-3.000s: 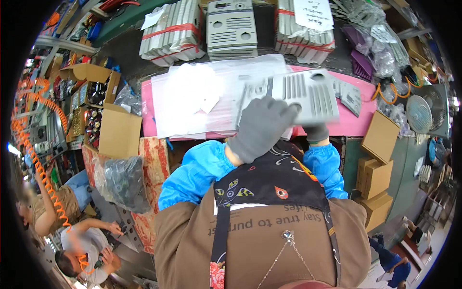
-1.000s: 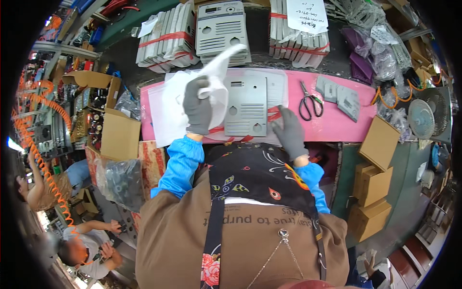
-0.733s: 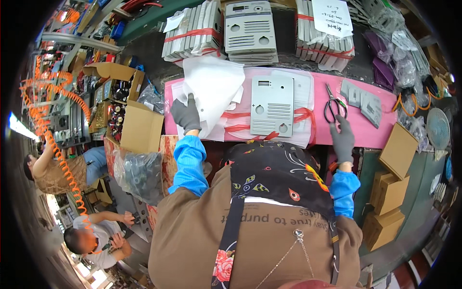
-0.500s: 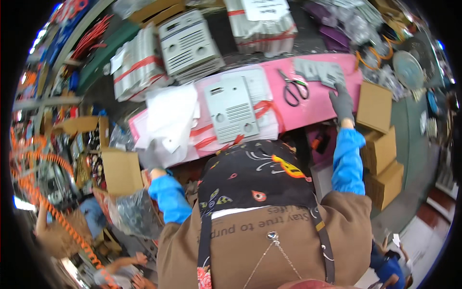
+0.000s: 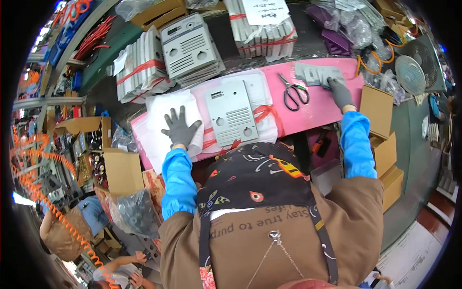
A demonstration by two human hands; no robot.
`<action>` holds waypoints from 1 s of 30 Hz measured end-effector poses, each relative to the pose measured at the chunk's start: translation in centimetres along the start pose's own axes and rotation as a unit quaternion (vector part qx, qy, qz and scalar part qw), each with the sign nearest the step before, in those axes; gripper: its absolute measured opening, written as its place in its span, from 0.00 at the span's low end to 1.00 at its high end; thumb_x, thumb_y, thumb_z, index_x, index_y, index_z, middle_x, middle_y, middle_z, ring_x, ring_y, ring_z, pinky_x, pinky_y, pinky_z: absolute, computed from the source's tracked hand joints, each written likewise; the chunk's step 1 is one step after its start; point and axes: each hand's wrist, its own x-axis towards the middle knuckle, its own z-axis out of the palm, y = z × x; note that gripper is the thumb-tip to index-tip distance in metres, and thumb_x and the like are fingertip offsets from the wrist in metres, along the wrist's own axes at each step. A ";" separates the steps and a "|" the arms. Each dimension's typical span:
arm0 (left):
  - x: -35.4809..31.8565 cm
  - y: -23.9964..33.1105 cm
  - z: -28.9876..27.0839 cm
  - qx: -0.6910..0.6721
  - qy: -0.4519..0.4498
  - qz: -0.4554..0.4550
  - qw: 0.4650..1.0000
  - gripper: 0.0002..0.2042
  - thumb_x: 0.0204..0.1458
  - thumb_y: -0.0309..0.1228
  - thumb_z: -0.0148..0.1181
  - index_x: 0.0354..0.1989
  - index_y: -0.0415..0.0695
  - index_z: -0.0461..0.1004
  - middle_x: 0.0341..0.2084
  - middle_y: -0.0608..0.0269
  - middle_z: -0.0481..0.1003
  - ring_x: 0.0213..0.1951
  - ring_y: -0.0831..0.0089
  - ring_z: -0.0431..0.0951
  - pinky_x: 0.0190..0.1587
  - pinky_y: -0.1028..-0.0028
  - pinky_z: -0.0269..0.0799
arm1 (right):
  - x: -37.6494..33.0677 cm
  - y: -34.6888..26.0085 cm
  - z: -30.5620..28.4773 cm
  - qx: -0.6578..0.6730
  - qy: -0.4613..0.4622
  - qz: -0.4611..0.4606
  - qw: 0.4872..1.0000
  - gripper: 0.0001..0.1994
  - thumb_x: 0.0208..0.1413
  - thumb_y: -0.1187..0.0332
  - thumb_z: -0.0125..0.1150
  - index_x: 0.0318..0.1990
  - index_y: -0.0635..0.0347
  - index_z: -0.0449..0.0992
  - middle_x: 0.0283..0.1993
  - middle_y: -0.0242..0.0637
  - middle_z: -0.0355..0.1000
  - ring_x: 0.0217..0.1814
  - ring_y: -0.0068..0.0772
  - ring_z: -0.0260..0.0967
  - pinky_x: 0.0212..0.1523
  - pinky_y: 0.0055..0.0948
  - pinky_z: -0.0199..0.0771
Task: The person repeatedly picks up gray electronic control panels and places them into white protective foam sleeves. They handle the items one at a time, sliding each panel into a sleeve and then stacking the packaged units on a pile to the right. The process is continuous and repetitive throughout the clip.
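Note:
My left hand [image 5: 180,126], in a dark grey glove, lies flat with fingers spread on white sheets [image 5: 156,113] at the left of a pink mat. My right hand [image 5: 340,94], gloved the same, is at the mat's far right, its fingers bent together over the edge of small grey plates [image 5: 313,75] in an overlapping row. Between the hands, a light grey slotted panel [image 5: 232,113] with round holes rests on white wrapping and red ribbon [image 5: 265,111]. Black-handled scissors [image 5: 292,95] lie open left of my right hand.
Behind the pink mat [image 5: 308,115] stand a stack of grey panels [image 5: 188,48] and two ribbon-tied wrapped bundles [image 5: 139,65] [image 5: 264,36]. Cardboard boxes [image 5: 376,108] flank the mat's right end. A round fan guard [image 5: 410,72] and orange hose [image 5: 378,60] lie farther right.
My left hand has moved from the mat's near left edge up onto the white sheets and spread its fingers. My right hand has stayed by the small grey plates, its fingers now more bent.

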 end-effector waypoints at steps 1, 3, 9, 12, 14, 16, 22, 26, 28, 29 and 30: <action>0.3 0.3 -0.2 -0.013 -0.003 0.013 1.000 0.48 0.45 0.64 0.61 0.74 0.66 0.46 0.75 0.59 0.40 0.74 0.47 0.36 0.63 0.27 0.42 | -0.2 1.5 -0.1 0.014 -0.014 -0.002 1.000 0.24 0.58 0.72 0.47 0.64 0.49 0.66 0.58 0.49 0.72 0.55 0.52 0.72 0.52 0.48 0.73; 1.3 -0.2 -0.3 -0.042 -0.032 0.030 0.998 0.47 0.45 0.63 0.62 0.74 0.66 0.47 0.75 0.59 0.40 0.74 0.48 0.35 0.63 0.26 0.41 | -0.3 3.4 0.1 0.044 -0.043 -0.014 0.998 0.25 0.57 0.72 0.51 0.64 0.48 0.66 0.57 0.49 0.72 0.53 0.52 0.73 0.52 0.48 0.73; -1.6 0.2 -6.0 -0.273 0.348 0.076 0.894 0.21 0.50 0.34 0.67 0.53 0.42 0.75 0.50 0.54 0.74 0.55 0.54 0.71 0.57 0.63 0.67 | -1.7 -7.4 -9.0 0.162 0.201 0.002 0.966 0.27 0.58 0.76 0.52 0.66 0.47 0.66 0.54 0.45 0.75 0.49 0.51 0.75 0.46 0.42 0.76; -7.2 6.0 -10.6 -0.460 0.246 0.184 0.833 0.14 0.54 0.34 0.65 0.47 0.41 0.77 0.39 0.59 0.78 0.39 0.70 0.77 0.44 0.72 0.73 | -4.4 -19.3 -12.2 0.241 0.137 -0.103 0.955 0.28 0.56 0.79 0.52 0.66 0.49 0.66 0.56 0.46 0.73 0.50 0.49 0.75 0.44 0.39 0.77; -10.5 9.4 -12.4 -0.556 0.064 0.194 0.806 0.18 0.50 0.37 0.69 0.45 0.40 0.75 0.35 0.64 0.77 0.36 0.76 0.76 0.41 0.75 0.72 | -5.3 -26.4 -13.6 0.314 0.235 -0.271 0.879 0.29 0.51 0.80 0.54 0.64 0.52 0.67 0.52 0.47 0.75 0.49 0.48 0.76 0.40 0.38 0.78; -12.5 11.0 -14.3 -0.605 0.002 0.192 0.773 0.18 0.48 0.36 0.70 0.42 0.37 0.74 0.34 0.61 0.75 0.31 0.75 0.76 0.36 0.74 0.73 | -6.5 -30.7 -15.8 0.290 0.124 -0.298 0.901 0.29 0.50 0.76 0.55 0.63 0.57 0.65 0.54 0.43 0.74 0.40 0.46 0.77 0.34 0.39 0.77; -12.9 9.2 -11.1 -0.723 0.029 0.139 0.676 0.13 0.46 0.31 0.70 0.34 0.37 0.74 0.25 0.68 0.72 0.28 0.81 0.69 0.32 0.76 0.70 | -8.1 -34.2 -16.5 0.438 0.146 -0.311 0.831 0.28 0.48 0.76 0.59 0.61 0.62 0.66 0.40 0.44 0.75 0.34 0.48 0.76 0.30 0.39 0.75; -13.1 8.9 -10.6 -0.729 0.072 0.130 0.668 0.10 0.46 0.26 0.68 0.34 0.37 0.74 0.25 0.68 0.74 0.27 0.81 0.70 0.31 0.77 0.69 | -8.4 -34.8 -16.0 0.501 0.113 -0.294 0.806 0.26 0.50 0.73 0.59 0.60 0.57 0.68 0.33 0.43 0.75 0.30 0.47 0.76 0.26 0.40 0.74; -13.6 8.9 -10.8 -0.748 0.086 0.128 0.645 0.08 0.47 0.22 0.66 0.34 0.37 0.74 0.26 0.67 0.75 0.28 0.80 0.73 0.31 0.78 0.70 | -8.4 -34.9 -16.2 0.479 0.110 -0.295 0.819 0.24 0.52 0.73 0.58 0.60 0.57 0.69 0.32 0.43 0.75 0.29 0.47 0.76 0.26 0.41 0.73; -13.5 8.6 -10.2 -0.749 0.091 0.137 0.642 0.06 0.49 0.21 0.63 0.34 0.37 0.73 0.26 0.65 0.75 0.26 0.78 0.74 0.31 0.77 0.73 | -8.4 -35.1 -16.3 0.476 0.107 -0.292 0.822 0.24 0.54 0.72 0.57 0.60 0.55 0.69 0.32 0.42 0.76 0.29 0.47 0.76 0.26 0.41 0.74; -13.2 8.5 -9.6 -0.750 0.099 0.145 0.638 0.04 0.51 0.19 0.59 0.34 0.36 0.72 0.26 0.62 0.75 0.25 0.75 0.76 0.30 0.75 0.75 | -8.5 -35.1 -16.1 0.476 0.118 -0.287 0.823 0.24 0.54 0.72 0.57 0.60 0.55 0.69 0.32 0.42 0.76 0.29 0.47 0.76 0.26 0.41 0.74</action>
